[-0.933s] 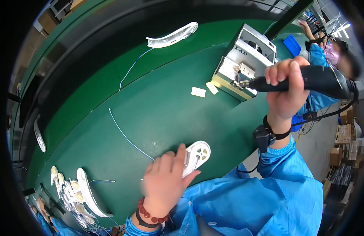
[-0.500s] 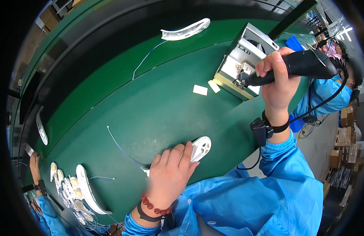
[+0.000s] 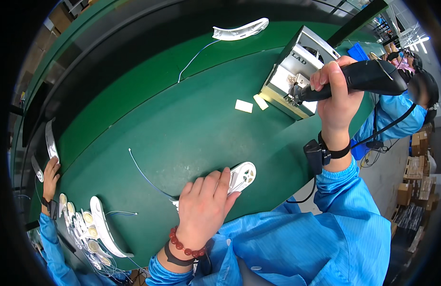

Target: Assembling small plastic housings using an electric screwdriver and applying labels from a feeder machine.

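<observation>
Green bench mat (image 3: 149, 124). Left hand (image 3: 204, 209) flat, pinning white part (image 3: 242, 175) near edge. Right hand (image 3: 336, 97) fisted round black iron (image 3: 358, 78), tip at stand (image 3: 297, 71). Risk: blue lead (image 3: 144, 174) snags, part shifts.

The white part (image 3: 242, 175) lay flat on the green belt near its front edge, a rounded plastic piece with a ring of holes showing at its right end, its left end hidden under fingers, and a thin blue wire (image 3: 145, 176) curved away from it to the left. The black tool (image 3: 358, 78), a thick dark handle with a cable, was held level, its tip pointing left and meeting the grey box (image 3: 297, 62).
</observation>
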Action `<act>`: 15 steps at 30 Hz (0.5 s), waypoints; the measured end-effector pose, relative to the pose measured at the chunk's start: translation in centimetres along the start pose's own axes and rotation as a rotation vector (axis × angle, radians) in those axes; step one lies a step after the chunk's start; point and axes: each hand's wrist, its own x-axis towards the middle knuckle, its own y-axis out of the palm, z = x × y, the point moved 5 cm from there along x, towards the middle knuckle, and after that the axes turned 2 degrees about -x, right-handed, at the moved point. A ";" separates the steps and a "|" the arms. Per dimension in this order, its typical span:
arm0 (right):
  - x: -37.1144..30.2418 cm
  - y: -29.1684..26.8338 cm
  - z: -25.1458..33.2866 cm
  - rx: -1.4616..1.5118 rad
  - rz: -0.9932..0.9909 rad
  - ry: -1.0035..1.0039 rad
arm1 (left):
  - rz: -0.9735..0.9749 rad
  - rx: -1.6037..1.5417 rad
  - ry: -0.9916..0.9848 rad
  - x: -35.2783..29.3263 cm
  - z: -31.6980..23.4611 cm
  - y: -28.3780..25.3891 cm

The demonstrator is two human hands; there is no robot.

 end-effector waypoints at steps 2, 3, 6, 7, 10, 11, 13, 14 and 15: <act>-0.1 0.4 0.1 0.005 -0.004 0.015 | -0.002 -0.005 -0.003 -0.1 0.0 -0.2; 0.1 0.5 0.1 -0.005 0.006 0.016 | -0.004 -0.010 -0.005 -0.1 0.0 -0.2; 0.3 0.1 0.0 -0.030 0.006 0.027 | 0.041 -0.026 0.005 0.2 0.1 -0.4; 0.4 0.1 -0.1 -0.026 0.018 0.032 | 0.062 -0.032 0.009 0.3 0.2 -0.5; 0.3 0.7 -0.1 -0.014 0.066 0.071 | 0.110 0.009 -0.020 0.3 0.7 -0.8; 0.0 1.0 0.0 -0.030 0.077 0.075 | 0.110 0.001 -0.029 0.2 0.8 -0.8; -0.7 1.4 0.0 -0.054 0.100 0.089 | 0.115 -0.012 -0.055 0.1 1.0 -0.6; -1.3 1.6 0.1 0.026 0.128 0.082 | 0.089 -0.025 -0.054 0.0 1.3 -0.4; -2.1 2.2 0.5 0.107 0.154 0.101 | 0.085 -0.036 -0.067 -0.2 1.5 -0.2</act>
